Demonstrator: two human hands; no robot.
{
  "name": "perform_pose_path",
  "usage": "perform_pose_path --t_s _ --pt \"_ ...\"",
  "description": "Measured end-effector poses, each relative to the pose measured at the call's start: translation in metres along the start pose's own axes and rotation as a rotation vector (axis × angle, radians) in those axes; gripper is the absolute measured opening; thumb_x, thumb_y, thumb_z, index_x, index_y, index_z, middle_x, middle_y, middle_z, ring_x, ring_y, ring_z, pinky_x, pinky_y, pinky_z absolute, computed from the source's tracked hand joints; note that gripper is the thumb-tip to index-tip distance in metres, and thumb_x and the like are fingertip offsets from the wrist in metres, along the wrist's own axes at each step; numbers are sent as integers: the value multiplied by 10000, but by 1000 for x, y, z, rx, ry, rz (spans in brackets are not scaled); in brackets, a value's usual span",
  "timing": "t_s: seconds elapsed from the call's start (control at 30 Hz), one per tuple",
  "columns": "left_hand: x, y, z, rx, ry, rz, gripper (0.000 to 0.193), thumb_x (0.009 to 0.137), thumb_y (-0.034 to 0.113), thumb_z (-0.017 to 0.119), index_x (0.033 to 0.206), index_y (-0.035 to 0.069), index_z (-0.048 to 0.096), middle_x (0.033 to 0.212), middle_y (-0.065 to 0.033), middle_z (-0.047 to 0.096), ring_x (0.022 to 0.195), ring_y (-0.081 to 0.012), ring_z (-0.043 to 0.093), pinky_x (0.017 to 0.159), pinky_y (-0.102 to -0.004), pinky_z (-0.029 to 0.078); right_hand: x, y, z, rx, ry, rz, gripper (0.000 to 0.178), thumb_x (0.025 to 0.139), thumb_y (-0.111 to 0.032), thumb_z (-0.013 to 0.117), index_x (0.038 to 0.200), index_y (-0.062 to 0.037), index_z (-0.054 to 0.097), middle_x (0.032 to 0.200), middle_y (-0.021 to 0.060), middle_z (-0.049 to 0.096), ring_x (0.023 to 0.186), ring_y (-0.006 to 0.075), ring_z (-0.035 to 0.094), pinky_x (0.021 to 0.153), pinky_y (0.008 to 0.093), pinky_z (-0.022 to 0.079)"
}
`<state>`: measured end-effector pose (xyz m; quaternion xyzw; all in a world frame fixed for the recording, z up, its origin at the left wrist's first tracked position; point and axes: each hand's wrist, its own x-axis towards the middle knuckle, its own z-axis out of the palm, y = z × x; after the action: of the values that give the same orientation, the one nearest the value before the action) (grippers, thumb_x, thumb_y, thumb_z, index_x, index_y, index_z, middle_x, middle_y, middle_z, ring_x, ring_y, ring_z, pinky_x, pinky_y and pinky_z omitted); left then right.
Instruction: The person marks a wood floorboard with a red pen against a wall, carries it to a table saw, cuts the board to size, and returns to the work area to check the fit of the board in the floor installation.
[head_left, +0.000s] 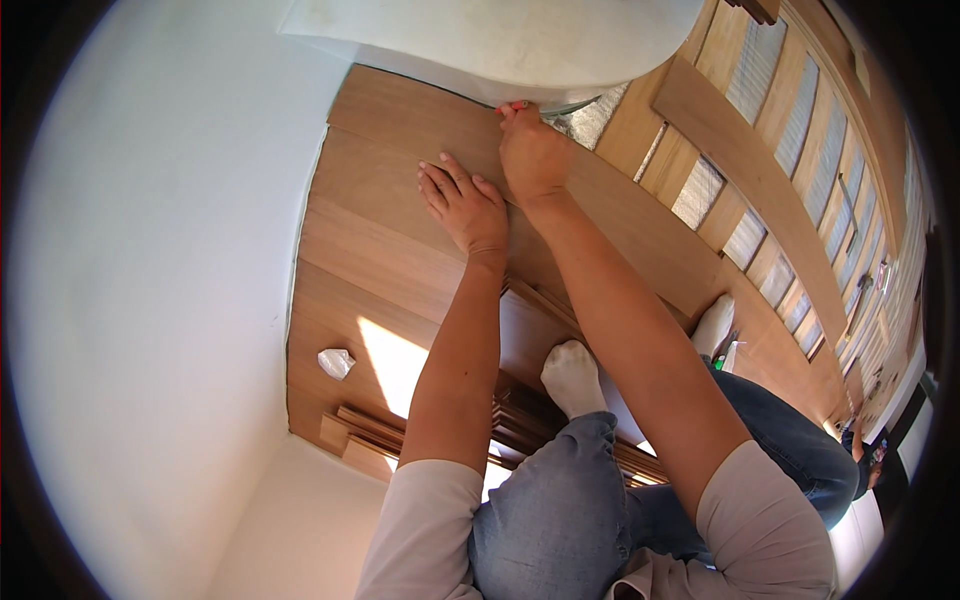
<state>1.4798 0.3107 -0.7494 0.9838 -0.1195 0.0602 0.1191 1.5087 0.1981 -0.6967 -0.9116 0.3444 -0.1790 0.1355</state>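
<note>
My left hand [468, 208] lies flat on the brown wooden floor plank [405, 118], its fingers spread. Just to its right, my right hand [535, 155] is closed around a thin red pencil [513, 107]. The pencil is at the plank's far edge, close against the base of the curved white wall [510, 60]; its tip is too small to make out. Part of the plank is covered by both hands and forearms.
On the right, wooden battens [690, 170] run over silvery sheeting, with a loose plank [760, 155] across them. Stacked planks [520, 415] lie near my socked foot [572, 375]. A crumpled white wad [336, 363] sits on the laid floor. Another person [865, 455] is at far right.
</note>
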Motion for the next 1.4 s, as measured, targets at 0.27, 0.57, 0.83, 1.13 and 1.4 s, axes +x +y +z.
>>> perform_pose_path --t_s 0.27,0.57,0.83,1.13,1.4 --pt "1 0 2 14 21 16 587 969 236 447 1504 14 356 1560 -287 299 1437 -438 294 1169 -556 266 0 3 10 113 34 38 288 971 -316 612 784 -97 602 580 104 658 517 277 672 487 401 527" --pt "0 0 1 -18 22 25 595 961 227 448 1502 3 347 1550 -294 308 1434 -447 296 1163 -566 268 -3 -2 10 72 39 44 255 978 -273 619 797 -93 616 650 -14 713 524 224 676 503 361 536" --pt "1 0 1 -21 29 18 585 959 224 447 1497 9 363 1548 -292 315 1432 -446 301 1162 -567 272 -2 2 6 106 3 52 236 982 -265 609 820 -95 624 665 2 715 559 242 690 525 374 547" --pt "2 1 1 15 50 15 559 967 222 439 1482 9 397 1529 -286 352 1412 -437 340 1137 -554 313 2 30 -6 123 35 20 239 952 -282 631 799 -100 611 549 108 634 497 281 660 470 399 520" --pt "3 3 1 43 69 27 542 976 218 425 1476 9 415 1518 -279 374 1400 -428 359 1116 -543 335 13 74 -20 -64 13 -58 266 944 -289 644 759 -106 592 531 72 621 470 257 639 440 395 495"
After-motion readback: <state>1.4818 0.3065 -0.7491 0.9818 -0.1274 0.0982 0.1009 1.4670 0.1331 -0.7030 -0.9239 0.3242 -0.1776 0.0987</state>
